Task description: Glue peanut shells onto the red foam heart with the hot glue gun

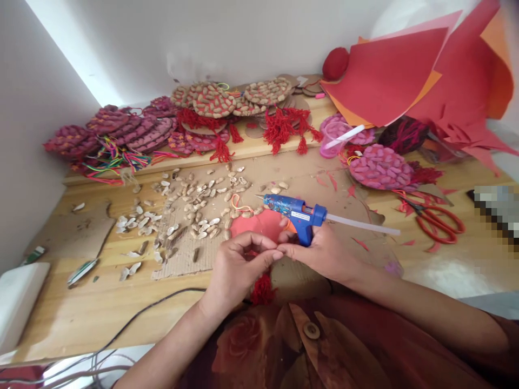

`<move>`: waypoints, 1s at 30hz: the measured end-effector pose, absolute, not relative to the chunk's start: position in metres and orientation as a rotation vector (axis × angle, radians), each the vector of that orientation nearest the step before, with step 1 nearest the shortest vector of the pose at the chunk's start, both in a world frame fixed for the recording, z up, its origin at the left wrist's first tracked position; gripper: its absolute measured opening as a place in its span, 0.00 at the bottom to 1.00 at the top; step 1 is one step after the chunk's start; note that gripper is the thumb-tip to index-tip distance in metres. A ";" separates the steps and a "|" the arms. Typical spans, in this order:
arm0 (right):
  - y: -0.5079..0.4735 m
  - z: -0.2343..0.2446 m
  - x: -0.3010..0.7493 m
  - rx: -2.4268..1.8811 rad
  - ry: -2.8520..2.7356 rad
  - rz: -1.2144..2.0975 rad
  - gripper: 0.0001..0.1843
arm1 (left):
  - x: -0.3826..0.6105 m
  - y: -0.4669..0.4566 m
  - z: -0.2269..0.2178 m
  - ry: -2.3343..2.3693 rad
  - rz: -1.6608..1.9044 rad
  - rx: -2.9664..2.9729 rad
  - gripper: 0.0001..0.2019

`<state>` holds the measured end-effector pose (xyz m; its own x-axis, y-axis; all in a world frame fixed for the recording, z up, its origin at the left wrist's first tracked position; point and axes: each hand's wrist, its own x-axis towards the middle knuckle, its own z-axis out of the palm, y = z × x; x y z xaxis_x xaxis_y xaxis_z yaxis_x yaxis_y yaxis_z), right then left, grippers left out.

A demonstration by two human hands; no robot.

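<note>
My right hand grips a blue hot glue gun with its nozzle pointing left and a glue stick trailing out to the right. My left hand is closed in a pinch at the edge of a red paper disc, its fingertips meeting the right hand's fingertips. A red yarn tassel hangs below the hands. Loose peanut shells lie scattered on cardboard just left of the disc.
Finished shell-covered discs with tassels are piled along the back ledge, pink ones at right. Red scissors lie right. Red and orange paper sheets stand at back right. A black cable runs along the table's front edge.
</note>
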<state>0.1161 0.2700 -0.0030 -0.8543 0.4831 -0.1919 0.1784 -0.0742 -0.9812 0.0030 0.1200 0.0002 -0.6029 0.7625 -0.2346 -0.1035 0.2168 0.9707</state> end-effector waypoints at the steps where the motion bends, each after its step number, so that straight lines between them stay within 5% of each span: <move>1: 0.270 -0.002 0.116 -0.736 -1.989 2.009 0.16 | 0.003 0.120 0.000 1.750 1.481 0.617 0.11; 13: 0.272 -0.006 0.118 -0.743 -1.940 1.970 0.22 | 0.005 0.123 0.008 1.706 1.496 0.675 0.13; 22: 0.275 -0.001 0.117 -0.801 -1.753 2.354 0.19 | -0.009 0.108 0.016 1.490 1.345 0.847 0.10; 30: 0.278 -0.002 0.117 -0.792 -1.733 2.373 0.15 | -0.067 0.002 0.034 2.199 1.223 0.927 0.07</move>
